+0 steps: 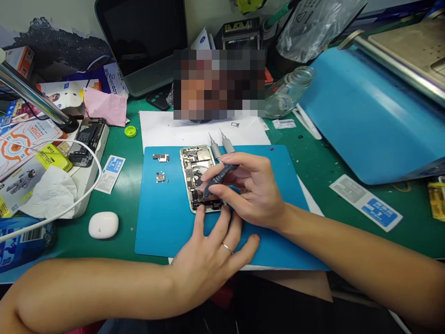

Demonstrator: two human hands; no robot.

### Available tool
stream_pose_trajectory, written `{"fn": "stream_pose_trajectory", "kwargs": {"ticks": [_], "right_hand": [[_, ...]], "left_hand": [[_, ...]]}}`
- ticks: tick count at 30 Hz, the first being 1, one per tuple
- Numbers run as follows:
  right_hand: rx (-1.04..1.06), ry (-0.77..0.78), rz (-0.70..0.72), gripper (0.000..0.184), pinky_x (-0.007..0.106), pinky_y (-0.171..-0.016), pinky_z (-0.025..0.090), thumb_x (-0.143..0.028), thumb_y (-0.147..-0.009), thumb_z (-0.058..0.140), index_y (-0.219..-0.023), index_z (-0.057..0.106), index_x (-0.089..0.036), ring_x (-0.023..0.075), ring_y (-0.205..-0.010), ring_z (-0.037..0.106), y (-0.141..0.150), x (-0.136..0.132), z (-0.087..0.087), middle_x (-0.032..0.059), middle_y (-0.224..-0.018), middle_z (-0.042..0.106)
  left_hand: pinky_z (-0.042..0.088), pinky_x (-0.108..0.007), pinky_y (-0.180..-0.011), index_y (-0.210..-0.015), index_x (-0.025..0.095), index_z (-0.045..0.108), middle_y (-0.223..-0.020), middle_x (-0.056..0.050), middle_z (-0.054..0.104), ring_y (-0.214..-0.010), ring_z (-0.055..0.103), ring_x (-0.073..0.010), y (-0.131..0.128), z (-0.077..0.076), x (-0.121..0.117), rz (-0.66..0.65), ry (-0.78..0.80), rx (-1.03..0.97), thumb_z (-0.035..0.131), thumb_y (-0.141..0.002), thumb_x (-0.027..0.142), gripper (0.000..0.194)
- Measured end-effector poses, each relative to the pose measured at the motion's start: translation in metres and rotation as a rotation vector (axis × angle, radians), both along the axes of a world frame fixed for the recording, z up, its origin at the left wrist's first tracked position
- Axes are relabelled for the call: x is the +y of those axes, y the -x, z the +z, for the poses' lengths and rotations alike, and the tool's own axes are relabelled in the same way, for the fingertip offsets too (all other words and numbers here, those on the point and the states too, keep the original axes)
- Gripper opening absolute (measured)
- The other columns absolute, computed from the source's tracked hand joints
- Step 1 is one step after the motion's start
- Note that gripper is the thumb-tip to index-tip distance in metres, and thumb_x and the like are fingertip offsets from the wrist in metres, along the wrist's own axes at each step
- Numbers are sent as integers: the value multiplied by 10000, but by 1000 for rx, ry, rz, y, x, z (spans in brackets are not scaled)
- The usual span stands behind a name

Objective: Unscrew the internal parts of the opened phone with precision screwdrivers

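An opened smartphone (189, 174) lies on the blue mat (156, 222), its circuit board and inner parts bare. My right hand (255, 190) grips a dark precision screwdriver (222, 175) between thumb and fingers, slanting down to the left. Its tip is over the phone's lower part; I cannot tell whether it touches a screw. Resting at the phone's bottom edge, my left hand (212, 253) has its fingers spread, with fingertips against the frame. Two grey screwdrivers (215, 149) lie just beyond the right hand. Small metal phone parts (161, 158) sit left of the phone.
White paper (160, 127) extends behind the mat. On the left are a white earbud case (103, 225), a white cable (99, 162) and another opened phone (86, 139). A glass jar (290, 90) and a large blue sheet (361, 125) stand at the right.
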State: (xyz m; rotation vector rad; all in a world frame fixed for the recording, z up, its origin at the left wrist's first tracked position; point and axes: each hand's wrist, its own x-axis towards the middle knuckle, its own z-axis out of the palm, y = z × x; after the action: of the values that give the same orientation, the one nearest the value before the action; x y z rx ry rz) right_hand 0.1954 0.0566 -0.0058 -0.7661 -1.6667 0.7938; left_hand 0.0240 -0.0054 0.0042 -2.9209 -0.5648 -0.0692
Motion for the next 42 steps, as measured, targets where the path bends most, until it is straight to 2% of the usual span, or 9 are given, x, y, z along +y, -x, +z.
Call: {"fn": "stream_pose_trajectory", "kwargs": {"ticks": [8, 14, 17, 19, 23, 27, 30, 35, 42], "right_hand": [[17, -6, -25, 442, 276, -721, 680, -134, -948, 638, -1303, 442, -310, 160, -924, 746, -1, 1, 0, 21, -1047, 674], [59, -34, -90, 460, 261, -707, 671, -120, -948, 635, -1323, 436, -297, 127, -843, 736, -2, 4, -1, 11, -1027, 672], [85, -43, -139, 461, 252, -705, 657, -130, -948, 641, -1330, 435, -287, 111, -811, 727, -3, 6, -2, 10, -1027, 681], [110, -43, -171, 456, 262, -704, 646, -153, -946, 654, -1324, 436, -285, 114, -804, 723, -3, 8, -2, 8, -1015, 687], [140, -5, -222, 462, 274, -695, 631, -226, -938, 687, -1313, 423, -278, 129, -795, 719, -4, 9, -1, 18, -1009, 706], [194, 20, -216, 462, 276, -689, 628, -243, -944, 683, -1317, 415, -288, 134, -794, 718, -5, 8, 1, 19, -1004, 711], [241, -17, -211, 459, 284, -691, 632, -222, -942, 683, -1319, 435, -302, 138, -810, 726, -5, 7, 2, 9, -1009, 704], [278, -77, -218, 489, 308, -706, 639, -164, -934, 680, -1341, 462, -327, 157, -869, 744, -5, 7, 4, 7, -1021, 704], [266, -93, -231, 494, 307, -660, 637, -166, -937, 676, -1348, 450, -324, 154, -822, 734, -5, 8, 4, 13, -1016, 711]], "left_hand": [[410, -613, -1094, -1532, 239, 437, -1539, -179, 489, -1442, 428, -365, 0, 1, -1, 11, 35, -4, 515, -1015, 339, 533], [290, -565, -1171, -1499, 157, 448, -1518, -214, 481, -1419, 426, -391, 4, 10, 3, -14, 118, -53, 595, -867, 740, 872], [348, -506, -1117, -1335, 100, 562, -1296, -180, 613, -1244, 550, -346, 3, 21, 11, -70, 125, -167, 520, -940, 683, 705], [446, -434, -925, -1114, 127, 621, -1054, -122, 647, -1003, 611, -286, 0, 29, 20, -69, 145, -269, 514, -976, 556, 463], [391, -354, -660, -850, 183, 554, -828, -54, 588, -755, 535, -211, 0, 42, 48, 72, 152, -446, 478, -990, 390, 262], [408, -315, -707, -849, 196, 507, -804, -11, 581, -761, 529, -171, 7, 40, 75, 286, 277, -665, 530, -971, 296, 160], [418, -312, -710, -922, 185, 539, -862, -24, 605, -798, 544, -182, 11, 29, 85, 356, 325, -656, 583, -966, 366, 192], [458, -359, -772, -1066, 182, 626, -964, -63, 641, -893, 584, -227, 15, 17, 86, 353, 321, -573, 644, -940, 448, 295], [456, -349, -759, -1036, 205, 699, -918, -47, 693, -823, 596, -198, 18, 12, 89, 272, 252, -644, 629, -977, 363, 182]]}}
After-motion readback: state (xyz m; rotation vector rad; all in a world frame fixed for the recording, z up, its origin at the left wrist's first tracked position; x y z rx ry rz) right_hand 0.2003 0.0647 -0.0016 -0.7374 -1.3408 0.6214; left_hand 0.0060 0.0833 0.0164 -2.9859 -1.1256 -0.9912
